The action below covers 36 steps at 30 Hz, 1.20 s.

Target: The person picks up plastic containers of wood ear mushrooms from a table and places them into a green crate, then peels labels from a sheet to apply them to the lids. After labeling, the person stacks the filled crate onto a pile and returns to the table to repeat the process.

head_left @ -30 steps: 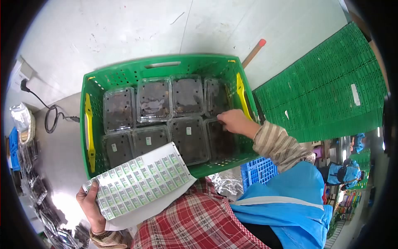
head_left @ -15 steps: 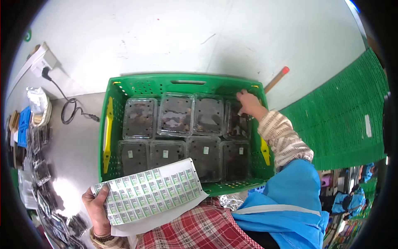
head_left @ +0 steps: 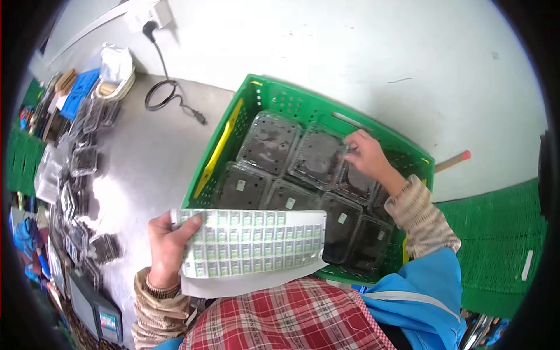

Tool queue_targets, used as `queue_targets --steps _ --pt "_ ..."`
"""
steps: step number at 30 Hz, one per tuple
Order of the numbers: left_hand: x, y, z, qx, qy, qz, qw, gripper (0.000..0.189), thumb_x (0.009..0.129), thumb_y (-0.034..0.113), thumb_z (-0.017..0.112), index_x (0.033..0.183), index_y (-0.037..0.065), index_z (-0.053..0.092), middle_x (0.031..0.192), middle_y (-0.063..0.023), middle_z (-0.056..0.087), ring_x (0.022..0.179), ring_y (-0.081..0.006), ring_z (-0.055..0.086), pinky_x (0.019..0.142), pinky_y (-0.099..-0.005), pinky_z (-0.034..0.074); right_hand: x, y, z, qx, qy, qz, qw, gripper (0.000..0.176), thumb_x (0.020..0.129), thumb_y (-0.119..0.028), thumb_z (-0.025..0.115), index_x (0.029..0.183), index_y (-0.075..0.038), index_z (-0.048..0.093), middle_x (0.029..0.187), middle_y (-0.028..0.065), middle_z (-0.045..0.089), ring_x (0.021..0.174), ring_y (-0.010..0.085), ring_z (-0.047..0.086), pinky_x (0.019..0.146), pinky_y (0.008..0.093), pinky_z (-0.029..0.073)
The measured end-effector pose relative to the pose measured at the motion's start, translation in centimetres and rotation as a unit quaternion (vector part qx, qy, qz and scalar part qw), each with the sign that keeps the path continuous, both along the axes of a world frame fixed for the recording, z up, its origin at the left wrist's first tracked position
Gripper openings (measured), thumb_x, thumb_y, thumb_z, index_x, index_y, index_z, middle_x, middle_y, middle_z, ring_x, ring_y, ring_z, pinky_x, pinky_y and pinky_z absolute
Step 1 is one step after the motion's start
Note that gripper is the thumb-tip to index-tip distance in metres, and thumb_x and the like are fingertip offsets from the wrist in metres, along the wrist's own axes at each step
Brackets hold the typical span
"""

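A green plastic crate stands on the steel table, filled with clear lidded clamshell boxes of dark fruit. Some near-row lids carry a small label. My left hand grips the left end of a sheet of green-and-white stickers, held flat in front of my chest. My right hand reaches into the far row of the crate, fingers pinched together on the lid of a clamshell there. Whether a sticker sits under the fingertips is hidden.
More filled clamshells lie piled along the table's left side. A black power cord runs from a wall socket. A scale display sits at the lower left. Green crate panels lie to the right, with a red-tipped stick behind the crate.
The view has swung left, so the crate now looks rotated. My right hand moved from the near right box to the far row, then leftward along it. The sticker sheet stayed in my left hand.
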<state>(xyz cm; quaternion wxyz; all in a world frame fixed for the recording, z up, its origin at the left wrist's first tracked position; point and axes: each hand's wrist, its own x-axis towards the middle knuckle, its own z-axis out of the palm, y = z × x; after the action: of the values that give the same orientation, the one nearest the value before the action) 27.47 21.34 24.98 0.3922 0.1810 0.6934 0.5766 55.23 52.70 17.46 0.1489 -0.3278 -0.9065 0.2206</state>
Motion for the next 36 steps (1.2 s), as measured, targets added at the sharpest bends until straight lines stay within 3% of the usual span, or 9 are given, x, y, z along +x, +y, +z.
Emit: queue_targets --steps 1,2,4,7,10,23,25,30,36 --pt "-0.1 -0.1 -0.2 0.018 -0.012 -0.013 1.0 0.009 0.08 0.001 0.063 0.084 -0.007 0.063 0.071 -0.0095 0.065 0.057 -0.01 0.059 0.052 -0.0218 0.048 -2.2 -3.2 2.9 -0.112 0.094 0.049 0.988 0.032 0.07 -0.009 0.071 0.1 -0.003 0.06 0.096 0.0093 0.058 0.083 0.0184 0.058 0.075 0.0298 0.047" --pt "-0.3 -0.2 -0.2 0.028 -0.02 -0.022 0.999 0.008 0.081 0.001 0.063 0.085 -0.006 0.064 0.072 -0.0103 0.066 0.057 -0.0102 0.06 0.052 -0.0218 0.049 -4.2 -6.3 5.0 -0.22 0.074 0.099 0.968 0.038 0.07 -0.014 0.074 0.104 -0.002 0.061 0.098 0.0085 0.059 0.084 0.0164 0.057 0.075 0.0288 0.047" --pt "-0.3 -0.1 -0.4 0.04 -0.022 -0.023 0.999 0.008 0.081 0.002 0.064 0.084 -0.006 0.064 0.071 -0.0103 0.066 0.057 -0.0104 0.06 0.052 -0.022 0.049 -7.1 -10.9 6.6 -0.252 0.072 0.238 0.935 0.037 0.071 -0.016 0.074 0.103 -0.003 0.061 0.097 0.0075 0.059 0.083 0.0165 0.057 0.074 0.0292 0.047" --pt "-0.3 -0.2 -0.3 0.047 -0.02 -0.016 0.999 0.009 0.081 0.002 0.064 0.084 -0.006 0.064 0.071 -0.0102 0.066 0.057 -0.0107 0.061 0.051 -0.0222 0.049 -8.7 -13.6 5.0 -0.11 0.055 0.26 0.958 0.03 0.071 -0.014 0.071 0.097 -0.003 0.061 0.089 0.0094 0.056 0.077 0.0247 0.057 0.067 0.0325 0.049" --pt "-0.3 -0.2 -0.6 0.045 -0.015 -0.014 0.999 0.009 0.081 0.002 0.064 0.084 -0.006 0.064 0.071 -0.0102 0.066 0.057 -0.0109 0.061 0.051 -0.0223 0.049 -8.6 -14.4 4.8 0.016 0.06 0.249 0.966 0.027 0.069 -0.018 0.069 0.091 -0.005 0.062 0.082 0.0067 0.055 0.079 0.0244 0.057 0.065 0.0348 0.05" --pt "-0.5 0.0 -0.8 0.034 -0.06 -0.005 0.998 0.01 0.079 0.0 0.063 0.086 -0.007 0.063 0.072 -0.0104 0.065 0.057 -0.0117 0.06 0.052 -0.023 0.049 -9.1 -16.3 4.3 0.155 0.065 0.205 0.964 0.022 0.066 -0.016 0.07 0.083 -0.005 0.061 0.075 0.004 0.051 0.068 0.0203 0.054 0.057 0.0317 0.046" --pt "-0.3 0.1 -1.1 0.045 -0.069 0.0 0.997 0.009 0.079 0.0 0.063 0.085 -0.007 0.063 0.072 -0.0104 0.065 0.057 -0.0117 0.06 0.051 -0.0231 0.049 -8.9 -16.7 3.8 0.206 0.054 0.208 0.955 0.014 0.063 -0.013 0.062 0.072 -0.005 0.055 0.073 0.0055 0.048 0.07 0.0204 0.052 0.06 0.0313 0.044" --pt "-0.8 -0.1 -1.9 0.039 -0.065 0.005 0.997 0.009 0.079 0.003 0.063 0.081 -0.006 0.062 0.07 -0.0095 0.064 0.054 -0.0116 0.059 0.051 -0.0229 0.048 -8.8 -17.5 3.7 0.274 0.073 0.208 0.936 0.024 0.063 -0.01 0.062 0.084 0.0 0.06 0.072 0.0051 0.048 0.065 0.0188 0.05 0.056 0.0294 0.042" --pt "-1.2 -0.2 -2.3 0.03 -0.105 0.014 0.994 0.011 0.08 0.003 0.063 0.082 -0.007 0.061 0.071 -0.0109 0.065 0.055 -0.0125 0.06 0.051 -0.0237 0.048 -8.6 -17.0 3.6 0.303 0.105 0.25 0.913 0.023 0.06 -0.009 0.059 0.078 0.003 0.057 0.071 0.0071 0.047 0.064 0.0195 0.048 0.055 0.0282 0.041"
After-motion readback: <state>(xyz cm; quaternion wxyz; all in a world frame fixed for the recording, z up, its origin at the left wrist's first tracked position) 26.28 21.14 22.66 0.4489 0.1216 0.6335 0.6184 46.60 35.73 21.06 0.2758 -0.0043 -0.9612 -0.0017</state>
